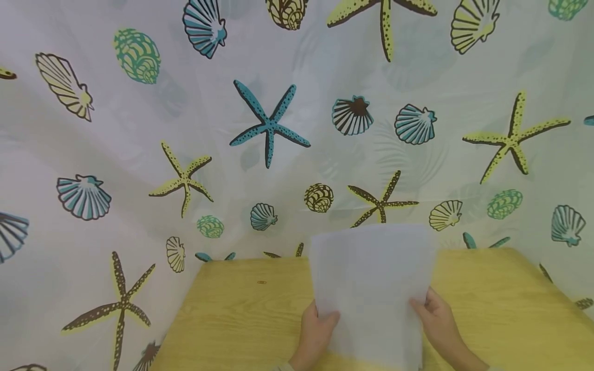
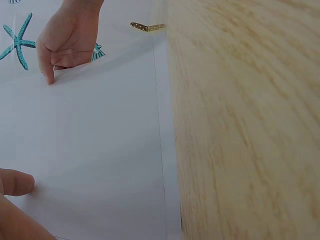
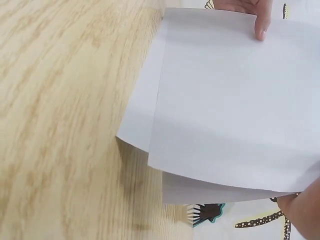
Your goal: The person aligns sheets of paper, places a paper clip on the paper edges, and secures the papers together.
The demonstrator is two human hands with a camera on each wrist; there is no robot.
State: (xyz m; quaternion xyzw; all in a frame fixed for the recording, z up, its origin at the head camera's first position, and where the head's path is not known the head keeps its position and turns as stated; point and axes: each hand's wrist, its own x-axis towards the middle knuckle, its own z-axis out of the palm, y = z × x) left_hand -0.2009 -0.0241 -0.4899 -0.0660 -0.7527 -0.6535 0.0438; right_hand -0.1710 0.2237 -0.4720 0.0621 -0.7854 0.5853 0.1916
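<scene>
Several white sheets of paper (image 1: 373, 293) stand upright between my two hands, their lower edges at the table. My left hand (image 1: 317, 330) grips the left side of the sheets, thumb on the face toward me. On the opposite side my right hand (image 1: 438, 324) pinches the right edge, also thumb in front. In the right wrist view the sheets (image 3: 225, 100) are fanned slightly out of line, with lower corners apart. The left wrist view shows the near sheet (image 2: 100, 135) nearly flush with another behind it. Fingers behind the paper are mostly hidden.
A small reddish paper clip (image 1: 262, 282) lies on the wooden table (image 1: 241, 314), left of the paper. A white curtain (image 1: 297, 67) printed with shells and starfish hangs behind the table and along both sides.
</scene>
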